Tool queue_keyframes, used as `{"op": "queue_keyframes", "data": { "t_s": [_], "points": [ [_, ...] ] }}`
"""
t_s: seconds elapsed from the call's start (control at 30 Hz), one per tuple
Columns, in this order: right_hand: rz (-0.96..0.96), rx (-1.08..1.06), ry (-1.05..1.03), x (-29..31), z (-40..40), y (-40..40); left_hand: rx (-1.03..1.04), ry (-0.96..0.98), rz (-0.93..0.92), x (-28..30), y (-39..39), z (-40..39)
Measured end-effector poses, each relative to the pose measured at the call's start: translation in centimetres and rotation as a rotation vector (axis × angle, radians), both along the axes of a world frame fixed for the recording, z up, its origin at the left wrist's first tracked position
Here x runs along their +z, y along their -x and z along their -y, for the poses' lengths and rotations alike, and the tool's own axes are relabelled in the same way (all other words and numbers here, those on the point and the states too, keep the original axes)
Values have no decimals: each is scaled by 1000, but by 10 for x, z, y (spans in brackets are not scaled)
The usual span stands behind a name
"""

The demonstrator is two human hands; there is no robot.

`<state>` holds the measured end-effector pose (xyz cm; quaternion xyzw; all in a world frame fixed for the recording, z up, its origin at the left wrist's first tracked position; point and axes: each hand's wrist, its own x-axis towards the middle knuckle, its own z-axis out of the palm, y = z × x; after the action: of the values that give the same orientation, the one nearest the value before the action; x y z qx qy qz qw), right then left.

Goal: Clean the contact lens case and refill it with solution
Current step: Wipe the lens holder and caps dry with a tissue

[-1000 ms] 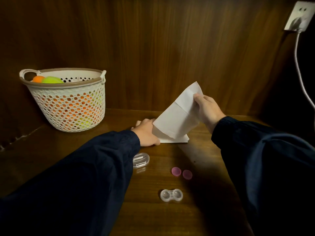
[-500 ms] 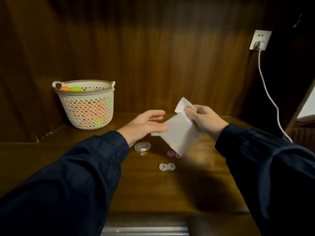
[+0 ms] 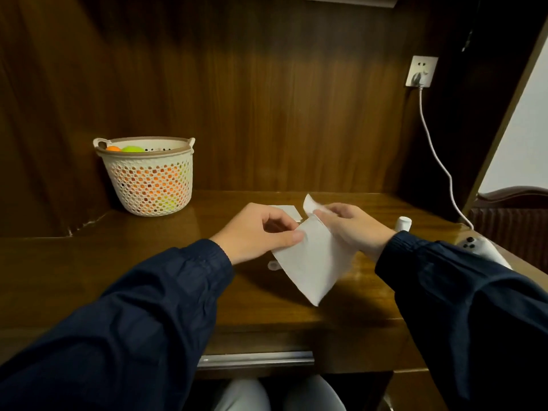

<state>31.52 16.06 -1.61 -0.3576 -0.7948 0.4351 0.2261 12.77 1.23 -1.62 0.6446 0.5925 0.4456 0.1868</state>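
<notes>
- Head view: left hand (image 3: 252, 232) pinches the left edge of a white tissue (image 3: 314, 262) between thumb and curled fingers; right hand (image 3: 353, 226) pinches its top corner.
- Tissue hangs above the desk (image 3: 148, 262), between both hands.
- Lens case: hidden behind the tissue; only a small clear piece (image 3: 273, 265) shows at its left edge, identity unclear.
- Bottle (image 3: 404, 223) stands beside the right wrist.
- Basket (image 3: 148, 176) sits far left, well apart.
</notes>
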Motion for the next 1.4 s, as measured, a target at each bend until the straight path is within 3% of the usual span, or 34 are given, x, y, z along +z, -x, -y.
{"op": "queue_keyframes", "data": {
  "t_s": [0.1, 0.23, 0.33, 0.43, 0.5, 0.6, 0.67, 0.9, 1.0, 1.17, 1.4],
  "points": [
    [-18, 67, -49, -3, 6, -4, 79, -54, -26, -1, -4, 2],
    [-66, 273, 211, -4, 13, -8, 97, -55, -12, 1, -4, 3],
    [-85, 325, 136, -4, 20, -7, 124, -64, -18, 0, -3, 0],
    [-161, 305, 103, -9, 20, -7, 133, -74, 16, -3, 1, -2],
    [-207, 285, 191, -11, 15, -8, 122, -72, 38, -7, 3, -4],
    [-123, 306, 325, -8, 10, -14, 117, -85, 28, -10, 6, -7],
    [-74, 302, 306, -10, 8, -15, 123, -79, 26, -9, 8, -10],
    [-286, -14, 193, -16, -15, -10, 165, 35, 66, -21, 10, -24],
    [-194, -72, 181, -22, -35, -15, 238, 128, 61, -33, 16, -30],
    [-12, -37, 238, -35, -53, -17, 177, 460, -180, -54, 28, -33],
    [98, 72, 258, -39, -51, -18, 99, 472, -190, -59, 29, -38]
  ]
}}
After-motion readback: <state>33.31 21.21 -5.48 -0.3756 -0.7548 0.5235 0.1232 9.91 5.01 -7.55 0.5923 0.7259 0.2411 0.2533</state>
